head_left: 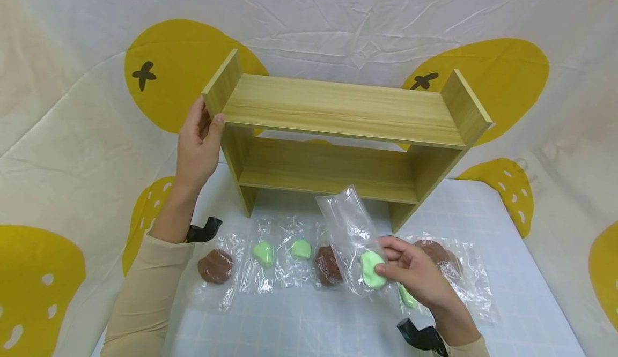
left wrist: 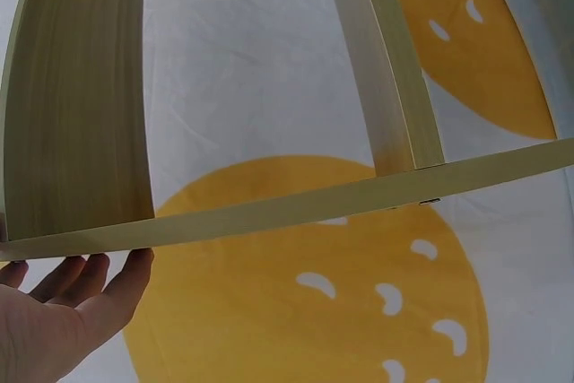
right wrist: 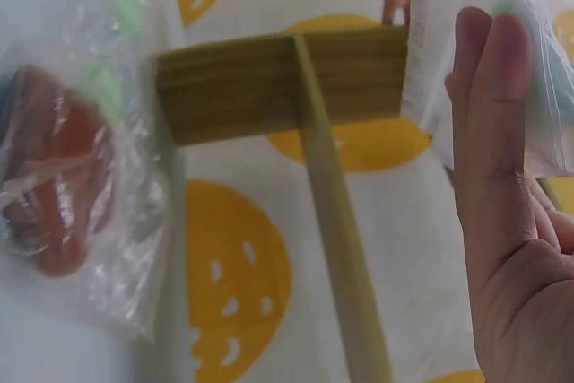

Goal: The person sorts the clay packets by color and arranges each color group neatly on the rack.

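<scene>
Head view: from above the near edge of the table (head_left: 507,271), facing forward and down, taking in the whole wooden shelf (head_left: 338,132) at the far side and the backdrop behind. Left wrist view: very close beneath the left end of the shelf (left wrist: 81,114), aimed up and across its boards toward the backdrop. Right wrist view: close behind the right hand (right wrist: 511,221), low near the table, facing far toward the shelf (right wrist: 278,82). Shared by all three: the shelf and backdrop.

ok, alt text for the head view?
A right hand pinches a clear bag holding a green lump, while the left hand grips the left end of a wooden shelf. More bagged brown and green lumps lie on the table.
</scene>
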`<state>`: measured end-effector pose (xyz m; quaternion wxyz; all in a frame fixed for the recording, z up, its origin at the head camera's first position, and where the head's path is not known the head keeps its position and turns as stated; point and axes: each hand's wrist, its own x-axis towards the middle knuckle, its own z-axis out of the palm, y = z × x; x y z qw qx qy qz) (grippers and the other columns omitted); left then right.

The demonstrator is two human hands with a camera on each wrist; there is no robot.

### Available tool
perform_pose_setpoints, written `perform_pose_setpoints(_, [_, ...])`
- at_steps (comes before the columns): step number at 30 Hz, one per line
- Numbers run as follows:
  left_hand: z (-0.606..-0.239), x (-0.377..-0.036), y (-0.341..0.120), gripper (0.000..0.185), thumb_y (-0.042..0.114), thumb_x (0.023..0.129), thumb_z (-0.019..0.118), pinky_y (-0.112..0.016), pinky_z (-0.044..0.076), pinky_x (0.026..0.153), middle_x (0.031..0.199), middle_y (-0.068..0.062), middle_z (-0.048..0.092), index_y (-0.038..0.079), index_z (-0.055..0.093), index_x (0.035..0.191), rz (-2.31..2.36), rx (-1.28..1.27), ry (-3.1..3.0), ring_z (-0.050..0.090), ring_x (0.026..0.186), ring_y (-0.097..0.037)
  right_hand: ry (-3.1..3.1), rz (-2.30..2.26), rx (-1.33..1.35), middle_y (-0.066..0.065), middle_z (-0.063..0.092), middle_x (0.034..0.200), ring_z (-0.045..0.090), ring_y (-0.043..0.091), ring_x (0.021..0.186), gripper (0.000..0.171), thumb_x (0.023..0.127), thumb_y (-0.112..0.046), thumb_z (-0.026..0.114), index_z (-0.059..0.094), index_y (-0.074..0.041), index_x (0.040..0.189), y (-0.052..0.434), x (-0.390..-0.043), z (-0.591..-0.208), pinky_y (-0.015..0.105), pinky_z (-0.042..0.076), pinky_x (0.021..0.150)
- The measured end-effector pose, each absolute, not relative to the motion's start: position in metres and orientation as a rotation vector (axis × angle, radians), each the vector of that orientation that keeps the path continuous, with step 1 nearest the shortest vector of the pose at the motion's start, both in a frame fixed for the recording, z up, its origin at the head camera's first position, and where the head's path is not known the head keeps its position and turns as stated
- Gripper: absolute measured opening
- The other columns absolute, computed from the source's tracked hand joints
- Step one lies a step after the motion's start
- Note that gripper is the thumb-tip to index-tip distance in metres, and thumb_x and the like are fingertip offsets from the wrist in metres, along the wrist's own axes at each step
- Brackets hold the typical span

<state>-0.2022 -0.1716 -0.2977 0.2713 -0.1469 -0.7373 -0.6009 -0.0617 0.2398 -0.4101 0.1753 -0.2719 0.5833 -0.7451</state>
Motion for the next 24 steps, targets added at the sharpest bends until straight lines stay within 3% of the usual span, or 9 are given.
perform_pose_setpoints(24, [-0.296, -0.200, -0.172, 0.048, 0.009, 0.104, 0.053, -0.034, 0.041, 0.108, 0.142, -0.010, 0.052, 0.013, 0.045, 0.150, -1.612, -0.380, -2.005, 0.052, 0.127, -0.023, 1.737, -2.069, -0.950, 0.013, 0.069, 0.105, 0.068, 0.018, 0.088, 0.035, 0.094, 0.006, 0.064, 0.054, 0.006, 0.128, 0.178, -0.111, -0.341, 0.030, 0.058, 0.076])
